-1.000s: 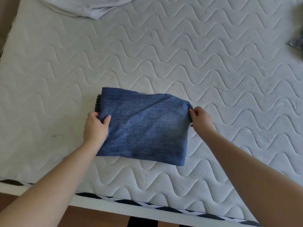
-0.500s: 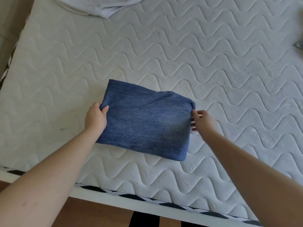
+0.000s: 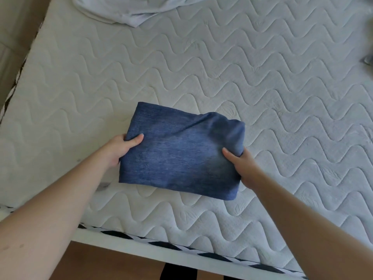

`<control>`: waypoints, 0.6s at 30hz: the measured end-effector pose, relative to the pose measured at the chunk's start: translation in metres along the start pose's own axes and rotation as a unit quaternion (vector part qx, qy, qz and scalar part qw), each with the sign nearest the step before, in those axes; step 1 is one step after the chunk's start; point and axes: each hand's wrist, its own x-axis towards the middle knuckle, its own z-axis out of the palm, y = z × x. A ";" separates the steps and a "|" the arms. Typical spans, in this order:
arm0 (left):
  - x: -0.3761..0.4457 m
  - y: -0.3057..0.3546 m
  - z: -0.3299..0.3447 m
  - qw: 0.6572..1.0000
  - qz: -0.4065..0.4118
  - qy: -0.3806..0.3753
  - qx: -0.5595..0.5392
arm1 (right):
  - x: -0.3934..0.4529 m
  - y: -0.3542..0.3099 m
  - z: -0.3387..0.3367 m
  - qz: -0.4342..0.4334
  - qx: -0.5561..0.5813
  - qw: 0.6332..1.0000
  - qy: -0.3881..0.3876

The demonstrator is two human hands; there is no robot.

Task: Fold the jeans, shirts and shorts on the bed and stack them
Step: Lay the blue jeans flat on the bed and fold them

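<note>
Folded blue jeans (image 3: 181,152) form a compact rectangle on the white quilted mattress (image 3: 262,87), near its front edge. My left hand (image 3: 121,147) grips the bundle's left edge, thumb on top and fingers tucked under. Over on the other side, my right hand (image 3: 241,164) holds the right edge in the same way, thumb on the denim. The right end of the bundle is slightly raised and creased. A white garment (image 3: 129,11) lies crumpled at the mattress's far left.
The mattress's front edge has a black-and-white trim (image 3: 181,247) over a white frame, with brown floor (image 3: 113,265) below. A dark item (image 3: 368,59) peeks in at the right border. The mattress's left edge runs diagonally at the upper left.
My right hand moved from pinching the top right corner to gripping the right edge lower down. The bundle's right end has lifted and creased. The striped edge seen at its left is now hidden.
</note>
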 end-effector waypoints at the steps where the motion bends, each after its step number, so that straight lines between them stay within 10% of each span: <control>1: -0.002 0.000 -0.002 0.999 0.005 -0.022 -0.022 | 0.000 -0.002 -0.009 -0.012 0.005 1.000 0.006; 18: -0.016 -0.006 0.052 0.996 -0.047 -0.068 -0.018 | 0.007 0.002 -0.069 0.088 0.061 0.993 -0.047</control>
